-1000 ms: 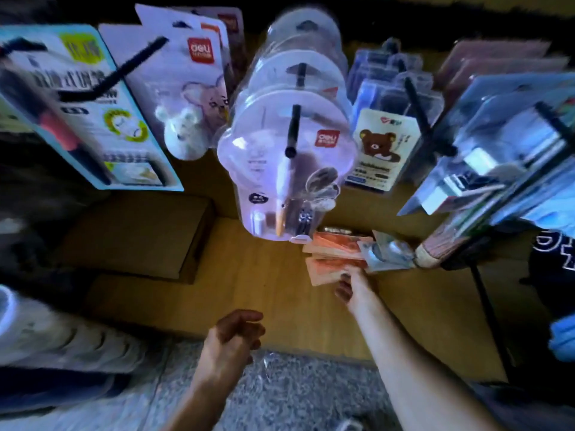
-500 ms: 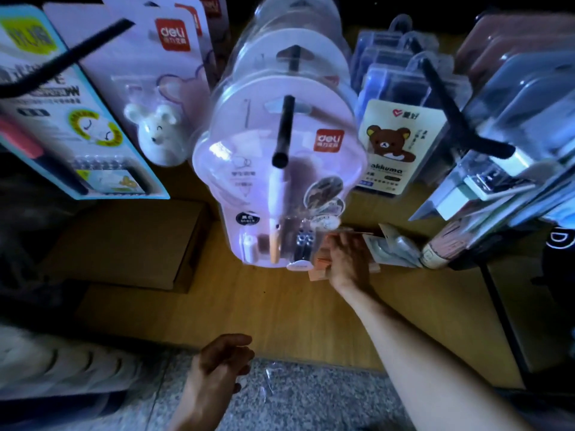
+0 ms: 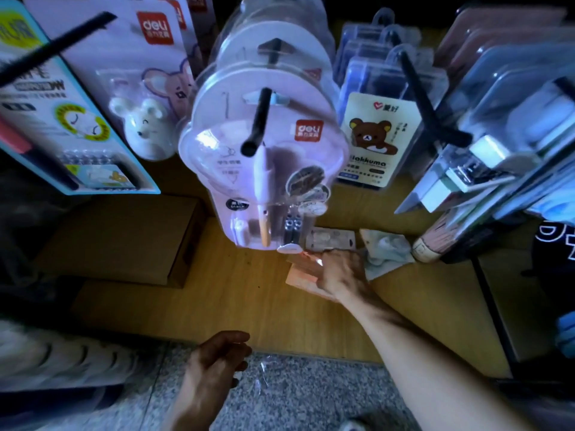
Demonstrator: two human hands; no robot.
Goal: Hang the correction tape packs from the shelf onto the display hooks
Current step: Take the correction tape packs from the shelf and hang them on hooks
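Right hand has slid down off the upper pack; it now rests on the orange correction tape packs, grip hidden. Packs: flat, card-backed, on the wooden shelf at 4 o'clock from the black hook. Left hand loosely curled, holding nothing.

Head view. Two bare forearms enter from the lower edge of the frame. Left hand: no glove, ring or watch shows; wrist and forearm uncovered, no sleeve in view. Right hand: likewise ungloved, with no ring or bracelet to be seen; the forearm runs bare and unsleeved to the lower right corner of the frame. No cuff, strap or marking appears on either arm. Fingernails too blurred to describe. The left arm lies in deeper shadow than the right.
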